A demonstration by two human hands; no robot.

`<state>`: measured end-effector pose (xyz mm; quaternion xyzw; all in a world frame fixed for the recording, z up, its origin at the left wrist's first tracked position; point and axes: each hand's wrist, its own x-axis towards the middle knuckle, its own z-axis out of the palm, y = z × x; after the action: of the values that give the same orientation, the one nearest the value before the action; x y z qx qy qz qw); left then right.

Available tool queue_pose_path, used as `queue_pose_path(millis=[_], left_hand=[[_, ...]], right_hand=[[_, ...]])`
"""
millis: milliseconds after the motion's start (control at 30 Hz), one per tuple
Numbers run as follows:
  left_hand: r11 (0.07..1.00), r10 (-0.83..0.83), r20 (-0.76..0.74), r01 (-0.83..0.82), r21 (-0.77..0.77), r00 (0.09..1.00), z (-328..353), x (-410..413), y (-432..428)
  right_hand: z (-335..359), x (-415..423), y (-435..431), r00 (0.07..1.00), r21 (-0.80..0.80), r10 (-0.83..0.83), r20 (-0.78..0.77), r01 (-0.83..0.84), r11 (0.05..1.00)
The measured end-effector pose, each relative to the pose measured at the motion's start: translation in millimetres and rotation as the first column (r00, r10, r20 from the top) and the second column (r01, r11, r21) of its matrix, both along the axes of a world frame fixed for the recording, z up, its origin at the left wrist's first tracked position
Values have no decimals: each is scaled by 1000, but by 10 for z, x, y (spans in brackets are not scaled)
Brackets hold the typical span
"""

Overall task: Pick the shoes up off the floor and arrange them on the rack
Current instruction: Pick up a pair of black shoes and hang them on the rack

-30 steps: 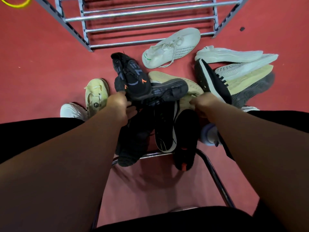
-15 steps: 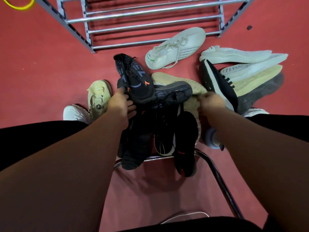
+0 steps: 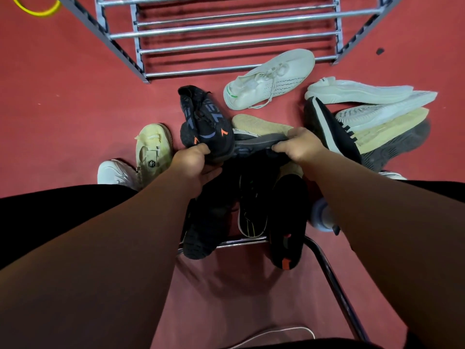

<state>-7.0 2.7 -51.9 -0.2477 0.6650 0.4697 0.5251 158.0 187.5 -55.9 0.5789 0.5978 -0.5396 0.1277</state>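
Several shoes lie piled on the red floor in front of a metal rack [image 3: 226, 23] with bare rails. My left hand [image 3: 193, 163] grips a black knit shoe with orange marks [image 3: 205, 122] at its near end. My right hand [image 3: 300, 146] grips a dark grey shoe [image 3: 254, 144] lying sideways on the pile, fingers curled over its sole edge. A white lace-up sneaker [image 3: 270, 79] lies just before the rack. More black shoes [image 3: 251, 210] sit below my hands.
A cream shoe [image 3: 152, 149] and a white one [image 3: 114, 172] lie at the left. White, cream and black shoes [image 3: 364, 114] are stacked at the right. A chair's metal frame [image 3: 332, 280] crosses the floor near me. A yellow hoop [image 3: 35, 10] lies far left.
My right hand moved left from the pile's right side and closed on the dark grey shoe. My left hand kept its hold on the black knit shoe.
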Motion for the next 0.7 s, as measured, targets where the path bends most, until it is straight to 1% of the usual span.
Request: queue_pose_path(millis=[67,133,200,267,367,533,600,700], left_hand=[[999,28,37,-29,21,999,19,-1,-14],[999,30,66,-32,24,997,69,5,-8],[1000,21,75,-23,19,997,168,-2,17],[1000,16,64,-17,16,998,348,-35,32],[999,-24,41,23,32,999,696,-102,8],[983,-173,-15,174,67,985,1458,-193,-88],[970,-223,-42,226,94,974,1790,-208,-136],[963,-237,-118,249,100,964,2313,-264,-250]], right_hand=[[6,14,-34,999,-130,-34,-18,31,991],[82,44,-121,998,-240,-57,12,59,969],[152,87,-195,998,-323,-43,54,58,945],[296,98,-234,998,-363,-35,57,53,930],[655,24,-185,998,-331,-18,65,39,943],[1508,-50,-83,998,-182,12,57,-2,983],[1862,26,-73,1000,-101,-17,20,19,995],[2373,145,-90,993,-28,-90,-72,88,996]])
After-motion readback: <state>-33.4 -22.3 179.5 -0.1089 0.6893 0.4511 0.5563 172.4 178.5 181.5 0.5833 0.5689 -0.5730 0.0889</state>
